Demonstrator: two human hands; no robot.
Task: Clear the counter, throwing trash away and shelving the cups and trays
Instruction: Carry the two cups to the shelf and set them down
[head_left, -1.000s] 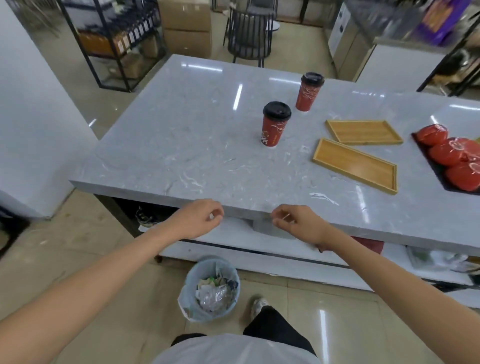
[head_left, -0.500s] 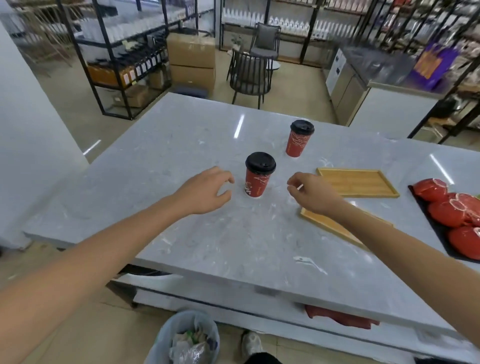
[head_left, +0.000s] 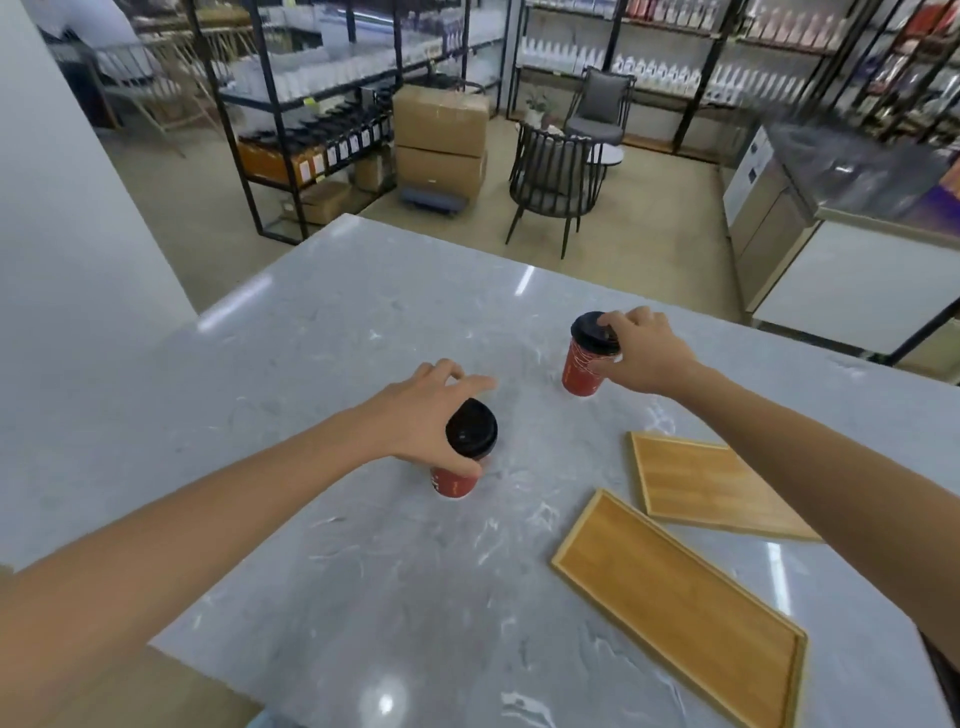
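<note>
On the grey marble counter, two wooden trays are lying at the near right, one just beyond the other. Left of them, the left hand is gripping the near cup around its black lid, while the right hand is clasping the far cup likewise.

Near tray corner cut off below.

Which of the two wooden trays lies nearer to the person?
The long narrow tray, at the lower right of the counter. The other tray lies farther back, partly hidden under the right forearm.
</note>
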